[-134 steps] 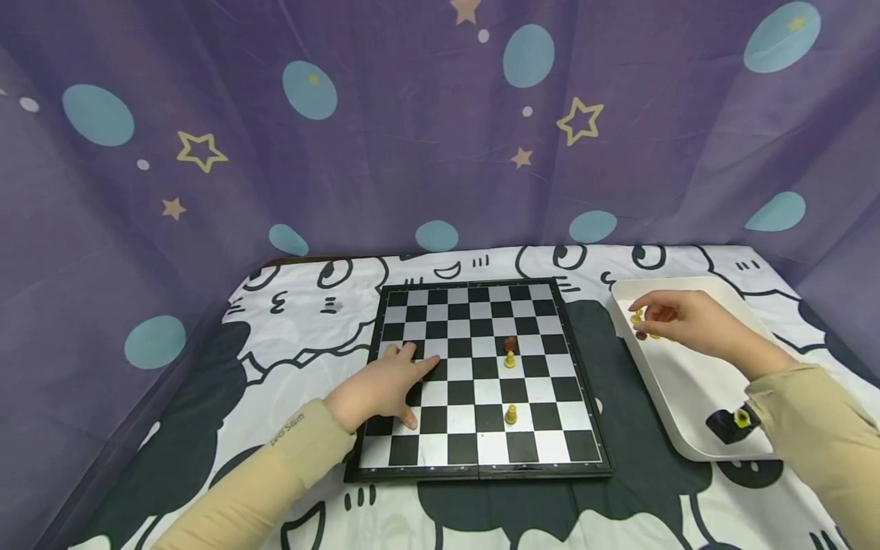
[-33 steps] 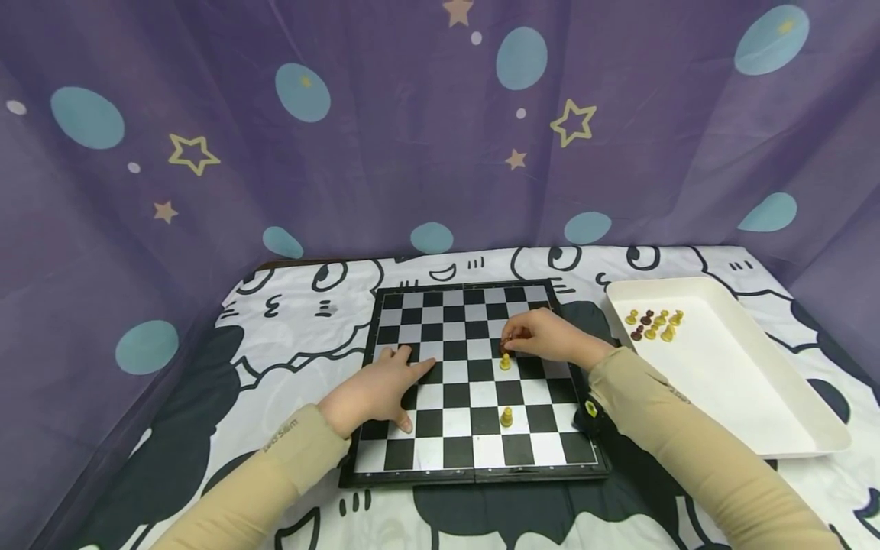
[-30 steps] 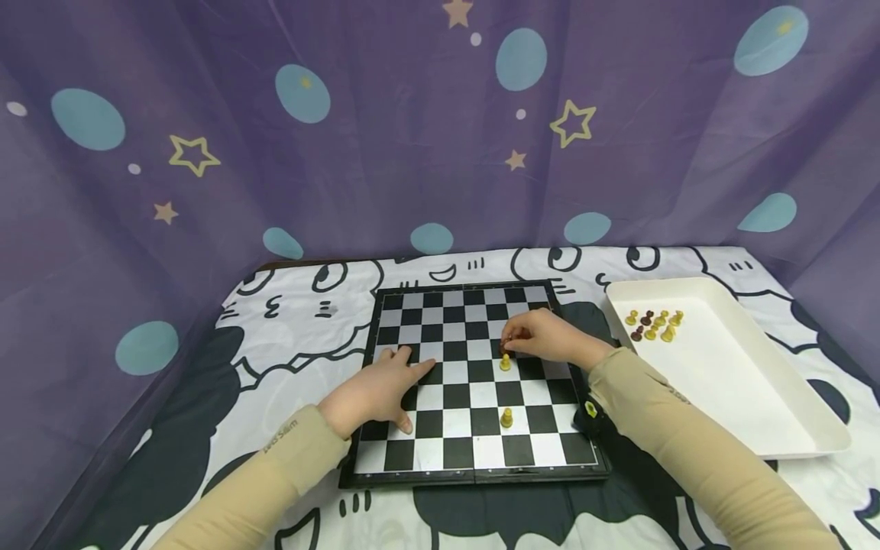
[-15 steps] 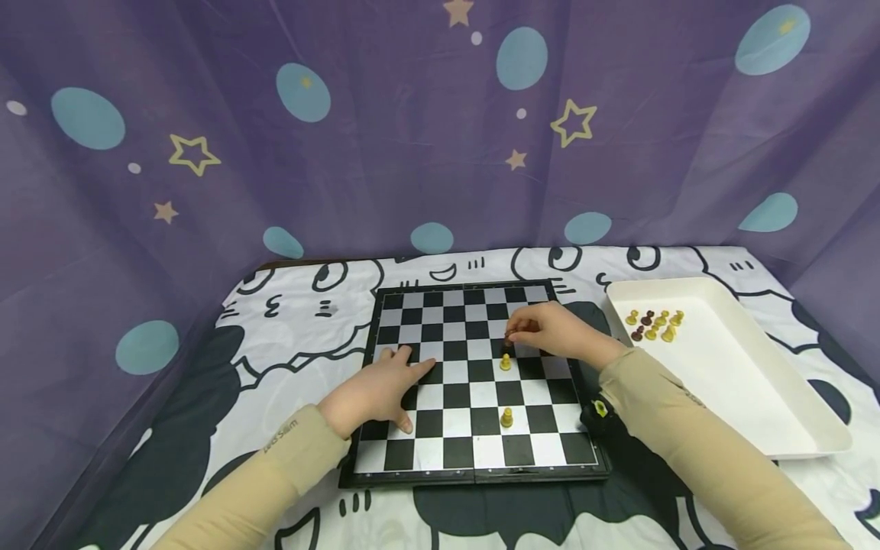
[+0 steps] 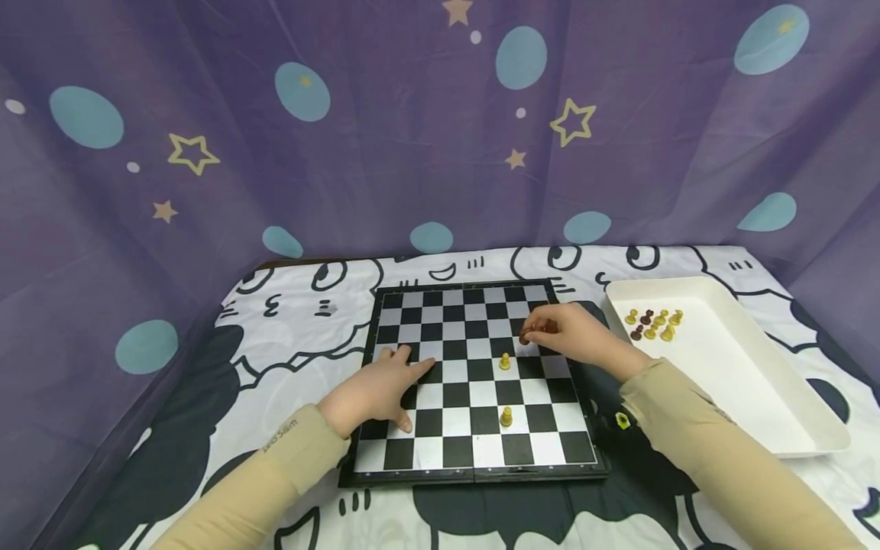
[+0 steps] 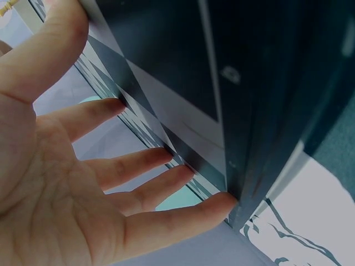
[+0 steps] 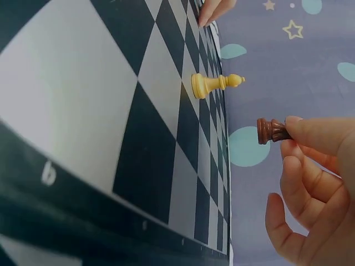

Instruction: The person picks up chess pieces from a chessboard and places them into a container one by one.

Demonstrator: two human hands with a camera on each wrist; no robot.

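My right hand (image 5: 567, 332) pinches a brown chess knight (image 7: 272, 131) between thumb and fingertips, base away from the palm. In the right wrist view the knight is raised off the chessboard (image 7: 158, 152), its top partly hidden by the fingers. Left of this hand, a yellow chess bishop (image 7: 213, 85) stands upright on a square. A second small yellow chess piece (image 5: 506, 416) stands closer to the board's near edge. My left hand (image 5: 381, 389) rests with spread fingers on the board's left side, its fingertips (image 6: 177, 174) touching the squares.
To the right of the board lies a white tray (image 5: 742, 397). Several yellow chess pieces (image 5: 668, 333) and a few brown chess pieces (image 5: 636, 333) stand together near its far left corner. A patterned cloth (image 5: 302, 313) covers the table; a purple curtain (image 5: 385, 176) hangs behind.
From the tray, my right hand came to the board and took hold of the brown knight standing behind the yellow bishop. It has since lifted the knight rightward. My left hand stayed put.
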